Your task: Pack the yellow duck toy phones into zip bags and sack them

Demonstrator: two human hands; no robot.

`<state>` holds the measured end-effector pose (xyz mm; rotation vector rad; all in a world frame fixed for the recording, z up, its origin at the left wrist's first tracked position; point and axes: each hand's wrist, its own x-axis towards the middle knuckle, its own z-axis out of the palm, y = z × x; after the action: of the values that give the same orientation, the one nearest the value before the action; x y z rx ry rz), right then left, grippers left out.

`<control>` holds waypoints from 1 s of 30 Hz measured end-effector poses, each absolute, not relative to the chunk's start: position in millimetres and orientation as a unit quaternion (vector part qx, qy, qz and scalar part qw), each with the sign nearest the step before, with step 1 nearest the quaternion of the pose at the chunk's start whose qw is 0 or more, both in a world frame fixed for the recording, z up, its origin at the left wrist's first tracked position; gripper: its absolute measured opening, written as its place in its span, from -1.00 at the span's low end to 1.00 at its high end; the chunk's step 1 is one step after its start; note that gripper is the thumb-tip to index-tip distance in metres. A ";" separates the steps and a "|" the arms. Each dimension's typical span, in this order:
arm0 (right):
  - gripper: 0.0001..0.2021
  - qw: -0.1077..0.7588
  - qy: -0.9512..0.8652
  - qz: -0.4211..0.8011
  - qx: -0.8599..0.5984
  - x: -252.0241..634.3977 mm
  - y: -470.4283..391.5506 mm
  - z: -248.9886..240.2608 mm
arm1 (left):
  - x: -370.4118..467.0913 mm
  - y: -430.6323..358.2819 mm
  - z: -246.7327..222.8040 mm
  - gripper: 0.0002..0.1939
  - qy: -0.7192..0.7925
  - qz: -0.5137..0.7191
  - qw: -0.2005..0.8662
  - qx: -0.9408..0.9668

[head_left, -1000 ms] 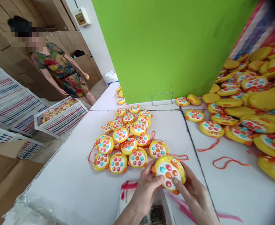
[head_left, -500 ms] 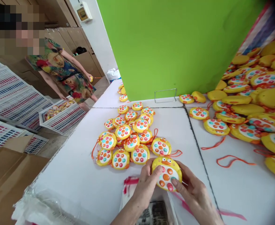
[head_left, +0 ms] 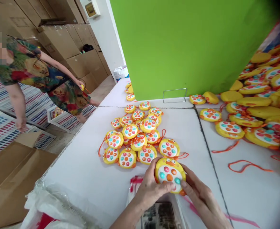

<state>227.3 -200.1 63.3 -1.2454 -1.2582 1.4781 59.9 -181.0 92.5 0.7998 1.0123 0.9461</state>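
Note:
A yellow duck-faced toy point(head_left: 170, 171) with a white front and coloured round buttons is held between both hands above the white table. My left hand point(head_left: 151, 187) grips its left side, the thumb lying across the lower buttons. Around the right edge curl the fingers of my right hand point(head_left: 198, 194), with its thumb near a teal button. Just beyond lies a pile of similar toys point(head_left: 130, 131), some with orange cords. Below my hands is an open white box point(head_left: 181, 216) with a dark printed item inside, partly hidden by my left forearm.
A green panel point(head_left: 178, 47) stands at the back. More toys point(head_left: 264, 111) are heaped at the right. Plastic bags point(head_left: 56, 203) lie at the near left, beside a cardboard box point(head_left: 13, 178). A person point(head_left: 41, 70) in a patterned dress stands left among crates.
My left thumb has moved down across the toy's lower buttons. The camera view has shifted right-to-left against the person, who now appears further left, one arm away from the crate of toys.

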 end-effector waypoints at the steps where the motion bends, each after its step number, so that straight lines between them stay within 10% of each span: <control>1: -0.49 0.406 -0.502 0.576 -0.501 228.3 -199.9 64.9 | 60.4 -180.7 89.9 -0.40 0.443 0.436 0.708 0.336; 7: -0.48 0.398 -0.468 0.561 -0.555 232.7 -202.5 65.3 | 68.0 -179.4 81.9 -0.62 0.456 0.453 0.738 0.208; 30: -0.48 0.405 -0.423 0.611 -0.533 225.1 -200.8 49.1 | 64.6 -195.0 99.1 -0.41 0.469 0.401 0.669 0.414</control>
<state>225.1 -200.8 49.1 -1.3455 -1.0671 1.5418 64.6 -195.0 99.1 0.9340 1.0571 0.9035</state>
